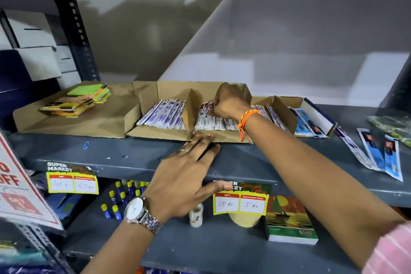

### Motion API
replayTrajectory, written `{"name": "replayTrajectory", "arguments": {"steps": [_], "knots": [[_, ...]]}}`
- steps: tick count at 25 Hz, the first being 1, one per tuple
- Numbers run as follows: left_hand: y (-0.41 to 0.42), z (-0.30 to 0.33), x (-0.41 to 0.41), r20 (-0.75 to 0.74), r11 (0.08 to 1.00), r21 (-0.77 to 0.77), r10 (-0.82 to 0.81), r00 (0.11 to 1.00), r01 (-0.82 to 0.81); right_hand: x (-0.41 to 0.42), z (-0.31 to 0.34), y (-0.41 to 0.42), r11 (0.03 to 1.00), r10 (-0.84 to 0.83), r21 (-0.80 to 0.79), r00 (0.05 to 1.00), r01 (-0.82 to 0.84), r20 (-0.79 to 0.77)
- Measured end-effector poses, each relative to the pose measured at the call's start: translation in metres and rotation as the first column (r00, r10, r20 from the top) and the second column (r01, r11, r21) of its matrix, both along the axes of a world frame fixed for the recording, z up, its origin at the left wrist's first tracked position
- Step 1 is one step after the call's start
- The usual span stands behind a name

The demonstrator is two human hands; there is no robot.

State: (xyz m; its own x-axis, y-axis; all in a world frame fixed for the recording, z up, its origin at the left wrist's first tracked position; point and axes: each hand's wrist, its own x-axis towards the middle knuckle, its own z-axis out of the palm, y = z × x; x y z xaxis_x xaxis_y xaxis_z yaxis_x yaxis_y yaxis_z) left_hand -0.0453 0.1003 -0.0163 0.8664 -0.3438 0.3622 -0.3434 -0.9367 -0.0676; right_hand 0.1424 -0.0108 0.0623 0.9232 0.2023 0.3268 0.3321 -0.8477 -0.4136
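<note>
A cardboard tray (160,134) stands on the grey shelf (124,151), split by a divider. Its left compartment holds a row of purple-and-white pen packets (164,114). The right compartment holds maroon-and-white packets (211,121). My right hand (229,101), with an orange thread at the wrist, reaches into that right compartment and pinches the top ends of the maroon packets. My left hand (189,178), wearing a ring and a silver watch, lies flat with straight fingers on the shelf's front edge, fingertips touching the tray's front flap.
A stack of green and orange sticky-note pads (77,101) lies on flat cardboard at left. Blue pen packets (307,123) fill a box at right, with loose ones (378,153) beside it. Price tags (240,199) hang off the shelf edge. Glue sticks (120,198), a tape roll (196,214) and a notebook (289,218) sit below.
</note>
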Motion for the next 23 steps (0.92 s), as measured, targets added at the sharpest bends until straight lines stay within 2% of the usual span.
{"name": "replayTrajectory", "arguments": {"steps": [2,7,9,11,14,16,19,23], "knots": [[0.0,0.0,0.0,0.0,1.0,-0.004,0.006,1.0,-0.006,-0.002,0.005,-0.008,1.0,0.01,0.01,0.999,-0.01,0.037],[-0.003,-0.003,0.002,0.02,1.0,0.008,0.007,1.0,-0.007,-0.038,0.027,-0.085,0.961,-0.033,0.275,0.987,-0.011,0.154],[-0.011,-0.001,0.004,0.032,1.0,0.008,-0.006,0.999,0.005,-0.067,0.026,-0.136,0.921,-0.113,0.388,0.98,0.042,0.162],[-0.021,0.002,0.006,0.038,0.999,0.007,-0.034,0.999,0.033,-0.091,0.014,-0.191,0.893,-0.253,0.416,0.955,0.17,0.154],[-0.035,0.004,0.011,0.037,0.997,0.011,-0.075,0.996,0.075,-0.101,-0.012,-0.265,0.826,-0.509,0.363,0.848,0.432,0.148],[-0.046,0.003,0.016,0.036,0.992,0.017,-0.125,0.992,0.124,-0.099,-0.029,-0.296,0.78,-0.615,0.256,0.775,0.571,0.146],[-0.061,0.002,0.022,0.032,0.983,0.039,-0.179,0.983,0.177,-0.09,-0.045,-0.312,0.761,-0.649,0.168,0.742,0.627,0.168],[-0.075,0.002,0.034,-0.017,0.968,0.061,-0.243,0.97,0.243,-0.081,-0.053,-0.304,0.79,-0.614,0.104,0.776,0.605,0.148]]}}
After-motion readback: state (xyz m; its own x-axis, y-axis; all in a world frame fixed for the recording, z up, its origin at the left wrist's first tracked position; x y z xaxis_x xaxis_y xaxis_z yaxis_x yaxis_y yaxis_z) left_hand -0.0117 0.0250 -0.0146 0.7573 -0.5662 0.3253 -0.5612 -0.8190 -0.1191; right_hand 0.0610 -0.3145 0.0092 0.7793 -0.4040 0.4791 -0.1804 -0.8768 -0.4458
